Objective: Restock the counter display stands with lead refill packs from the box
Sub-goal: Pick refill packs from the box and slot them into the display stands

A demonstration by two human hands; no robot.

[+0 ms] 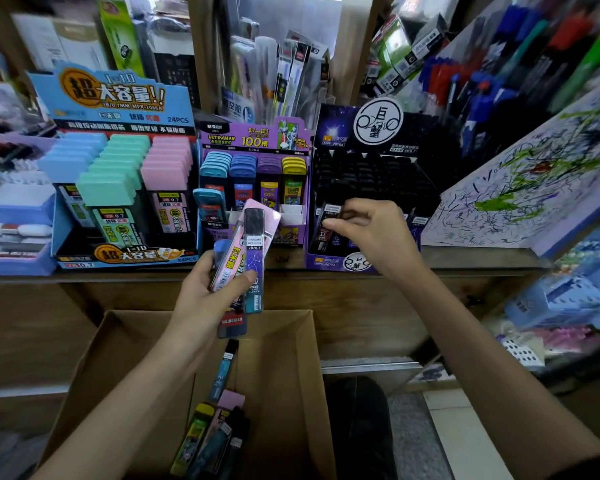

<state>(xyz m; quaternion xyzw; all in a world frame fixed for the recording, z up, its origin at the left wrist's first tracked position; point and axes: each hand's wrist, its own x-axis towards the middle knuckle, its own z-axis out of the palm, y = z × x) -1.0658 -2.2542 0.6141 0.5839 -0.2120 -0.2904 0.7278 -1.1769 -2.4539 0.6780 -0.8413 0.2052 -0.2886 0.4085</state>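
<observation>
Left hand (208,296) grips fanned held packs (254,237) (pink, purple, blue) above the box (284,375), just in front of the table's (464,259) front edge. Right hand (371,233) pinches a black pack (331,207) at the front row of the black stand (378,174), toward the table's right end; seated in its slot or not, hard to tell. Purple stand (253,140) sits mid-table, blue stand (118,109) to the left. Loose packs (215,434) lie on the box bottom.
</observation>
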